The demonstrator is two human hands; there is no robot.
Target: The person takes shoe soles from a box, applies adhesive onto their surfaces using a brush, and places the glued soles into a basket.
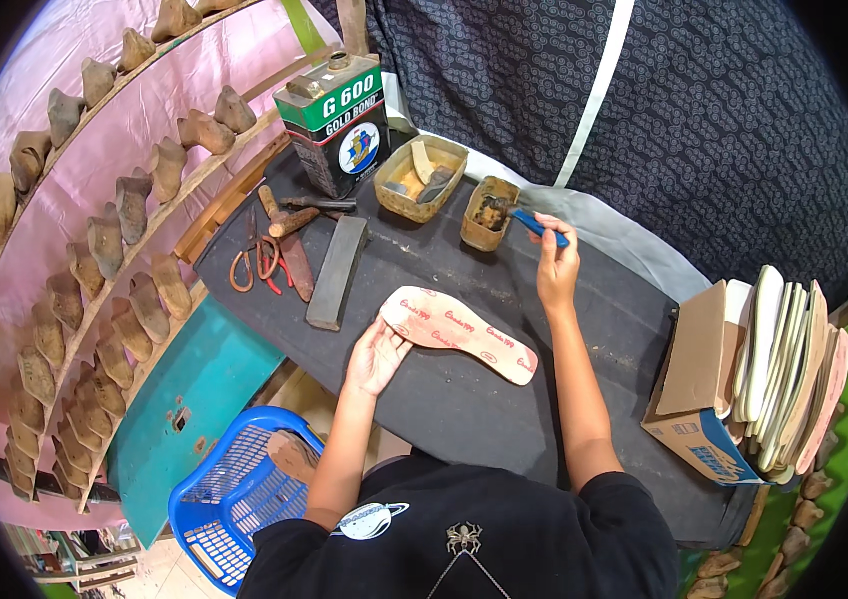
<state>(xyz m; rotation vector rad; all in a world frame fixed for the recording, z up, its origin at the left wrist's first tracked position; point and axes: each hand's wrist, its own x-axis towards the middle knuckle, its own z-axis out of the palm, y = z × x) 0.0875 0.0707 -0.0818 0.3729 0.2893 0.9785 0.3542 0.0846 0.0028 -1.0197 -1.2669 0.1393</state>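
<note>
Head view, and we've got our left hand [376, 356] clasping the heel end of the insole [459, 332], which lies flat mid-table. Our right hand [556, 262] pinches a blue-handled brush [532, 224], its bristles dipped in the small glue tin [489, 213]. Just left of that sits a wider tray [421, 178] with scraps in it, and behind it the big green-and-white can [336, 123]. Scissors [255, 260], a wooden-handled tool [284, 217] and a long grey block [335, 272] crowd the table's left part, clear of the insole. On our right, a cardboard box [701, 399] holds a stack of soles [789, 365] on edge. Under it all, a dark table [464, 399]. Wooden lasts [130, 205] line the racks against a pink wall on our left, a blue basket [234, 494] sits below, and dark patterned cloth [724, 110] hangs behind.
</note>
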